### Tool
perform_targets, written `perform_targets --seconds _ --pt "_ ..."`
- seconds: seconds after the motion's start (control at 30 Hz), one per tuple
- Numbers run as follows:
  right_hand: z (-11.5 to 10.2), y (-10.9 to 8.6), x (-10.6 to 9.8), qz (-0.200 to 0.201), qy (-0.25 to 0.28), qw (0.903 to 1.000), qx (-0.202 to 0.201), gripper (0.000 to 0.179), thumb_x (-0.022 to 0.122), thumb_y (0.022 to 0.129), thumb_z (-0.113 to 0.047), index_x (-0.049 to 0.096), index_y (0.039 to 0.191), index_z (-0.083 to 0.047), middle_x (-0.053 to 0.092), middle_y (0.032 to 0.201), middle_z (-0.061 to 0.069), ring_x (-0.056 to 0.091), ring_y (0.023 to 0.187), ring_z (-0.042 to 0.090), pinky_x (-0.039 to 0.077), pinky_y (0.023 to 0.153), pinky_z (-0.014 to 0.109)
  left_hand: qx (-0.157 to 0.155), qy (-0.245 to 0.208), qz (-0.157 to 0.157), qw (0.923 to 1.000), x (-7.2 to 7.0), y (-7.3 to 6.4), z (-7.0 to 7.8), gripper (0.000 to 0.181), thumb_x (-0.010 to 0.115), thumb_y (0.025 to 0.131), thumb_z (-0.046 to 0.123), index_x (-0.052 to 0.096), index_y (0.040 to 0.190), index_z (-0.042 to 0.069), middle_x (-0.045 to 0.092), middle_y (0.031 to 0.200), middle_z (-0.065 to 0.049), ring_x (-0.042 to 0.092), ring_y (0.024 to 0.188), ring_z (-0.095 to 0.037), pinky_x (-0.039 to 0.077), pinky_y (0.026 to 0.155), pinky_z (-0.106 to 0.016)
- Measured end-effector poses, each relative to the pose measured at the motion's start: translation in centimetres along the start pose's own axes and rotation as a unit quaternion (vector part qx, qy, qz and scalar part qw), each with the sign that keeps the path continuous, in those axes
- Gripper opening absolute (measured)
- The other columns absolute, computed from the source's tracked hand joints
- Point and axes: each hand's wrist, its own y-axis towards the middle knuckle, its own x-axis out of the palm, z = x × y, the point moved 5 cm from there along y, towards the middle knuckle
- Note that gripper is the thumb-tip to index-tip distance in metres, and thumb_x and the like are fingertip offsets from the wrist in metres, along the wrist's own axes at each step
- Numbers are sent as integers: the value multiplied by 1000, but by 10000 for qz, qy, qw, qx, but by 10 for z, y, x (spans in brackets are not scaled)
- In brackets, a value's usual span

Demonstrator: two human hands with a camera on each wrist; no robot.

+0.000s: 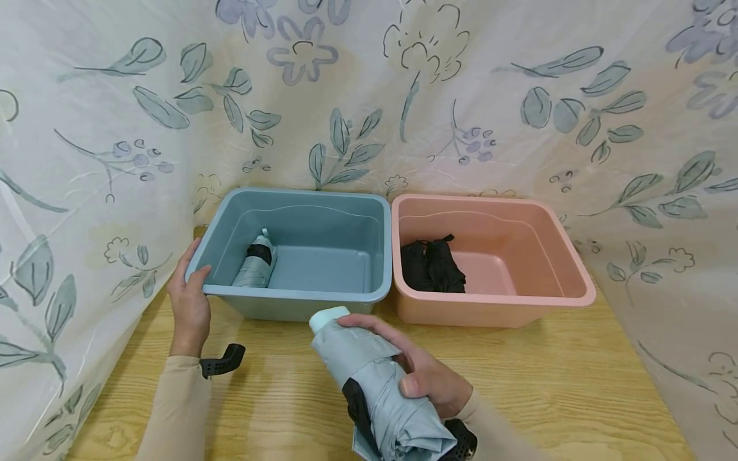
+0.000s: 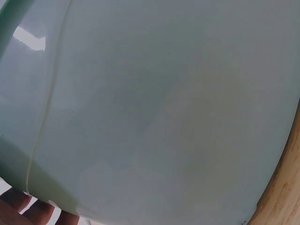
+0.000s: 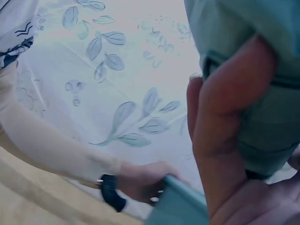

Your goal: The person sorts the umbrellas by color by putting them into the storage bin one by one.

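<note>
My right hand point(image 1: 432, 374) grips a folded light blue umbrella point(image 1: 375, 378) with a pale mint end and a black strap. It is tilted over the table in front of the bins, and in the right wrist view my fingers curl round its fabric point(image 3: 269, 126). At the left, my left hand point(image 1: 192, 314) holds the front left corner of a blue plastic bin point(image 1: 300, 296), thumb at the rim and fingers along the outer side. Inside that bin, by its left wall, lies another light blue folded umbrella point(image 1: 249, 272) with a black band.
A pink bin point(image 1: 496, 299) stands right beside the blue one, with a black folded fabric bundle point(image 1: 432, 269) at its left end. Both bins are on a wooden table point(image 1: 553, 378). Floral sheeting point(image 1: 357, 83) hangs behind and along both sides.
</note>
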Motion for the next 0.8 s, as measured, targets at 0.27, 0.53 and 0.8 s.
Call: perform_targets --seconds 0.27,0.53,0.8 --pt "-51 -13 -23 387 -266 9971 -606 98 72 88 -52 20 162 -15 22 153 20 35 129 30 44 98 36 -17 48 -19 10000 0 1 0 53 35 105 12 40 157 23 36 161 -4 32 145 -24 19 121 -48" --pt "-104 -30 -57 1941 -1130 9709 -828 79 55 101 -42 14 164 -20 16 158 18 39 128 26 52 92 32 39 42 -30 10000 -1 -1 0 54 35 105 11 41 157 23 36 160 -6 32 145 -25 18 121 -50" --pt "-130 -49 -112 2737 -891 9552 -688 65 50 107 -21 19 163 -26 19 152 14 57 107 22 57 80 30 37 21 -62 10000 -2 -1 -2 54 35 105 12 40 157 24 36 161 -5 30 147 -26 18 121 -51"
